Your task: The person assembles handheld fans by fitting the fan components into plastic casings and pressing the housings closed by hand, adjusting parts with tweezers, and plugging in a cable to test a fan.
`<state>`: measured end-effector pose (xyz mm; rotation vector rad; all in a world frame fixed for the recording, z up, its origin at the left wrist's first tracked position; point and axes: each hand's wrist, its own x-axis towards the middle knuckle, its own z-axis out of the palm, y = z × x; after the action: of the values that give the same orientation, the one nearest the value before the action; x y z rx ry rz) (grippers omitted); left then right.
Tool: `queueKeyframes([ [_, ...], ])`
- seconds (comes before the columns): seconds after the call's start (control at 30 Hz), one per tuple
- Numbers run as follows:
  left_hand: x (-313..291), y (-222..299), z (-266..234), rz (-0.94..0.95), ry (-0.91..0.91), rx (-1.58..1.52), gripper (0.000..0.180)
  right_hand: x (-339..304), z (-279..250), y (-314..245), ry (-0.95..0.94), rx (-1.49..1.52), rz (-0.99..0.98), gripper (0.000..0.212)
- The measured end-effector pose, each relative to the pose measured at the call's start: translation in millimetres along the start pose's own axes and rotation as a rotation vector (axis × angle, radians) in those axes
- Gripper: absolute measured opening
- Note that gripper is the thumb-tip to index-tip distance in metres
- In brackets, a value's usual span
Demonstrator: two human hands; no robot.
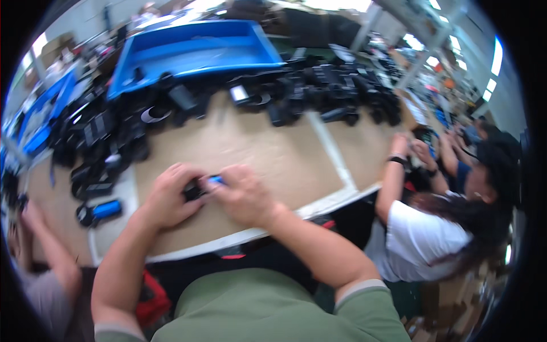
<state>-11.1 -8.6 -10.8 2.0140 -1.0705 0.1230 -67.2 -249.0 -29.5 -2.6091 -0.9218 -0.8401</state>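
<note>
My left hand and my right hand meet over the near middle of the table. Closed in my left hand is a small black part, mostly covered by the fingers. My right hand pinches a small bright blue piece right beside it. Whether the blue piece is joined to the black part cannot be seen, as the picture is blurred. To the left of my hands, a black device with a blue body lies on the table.
Heaps of black plastic parts line the table's far side and left. Behind them stands a large blue tray. The brown tabletop has white strips along it. A co-worker in white works at right; another person's arm is at left.
</note>
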Motion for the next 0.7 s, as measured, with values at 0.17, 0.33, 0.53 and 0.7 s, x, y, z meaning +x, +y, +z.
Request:
queueKeyframes([
  [0.17, 23, 2, -11, -0.143, -0.060, -0.049, 0.047, 5, -9, 5, 0.109, 0.220, 0.124, 0.045],
  [0.33, 41, -10, -16, -0.572, -0.024, -0.500, 0.026, 19, -2, 14, 0.050, 0.346, 0.254, 0.038],
  [0.53, 51, -16, -17, -1.011, 0.088, -1.050, 0.022, 35, -9, 33, -0.123, 0.595, 0.423, 0.035],
  [0.7, 42, -24, -13, -1.052, 0.176, -1.233, 0.023, 46, -7, 36, -0.215, 0.669, 0.442, 0.032],
])
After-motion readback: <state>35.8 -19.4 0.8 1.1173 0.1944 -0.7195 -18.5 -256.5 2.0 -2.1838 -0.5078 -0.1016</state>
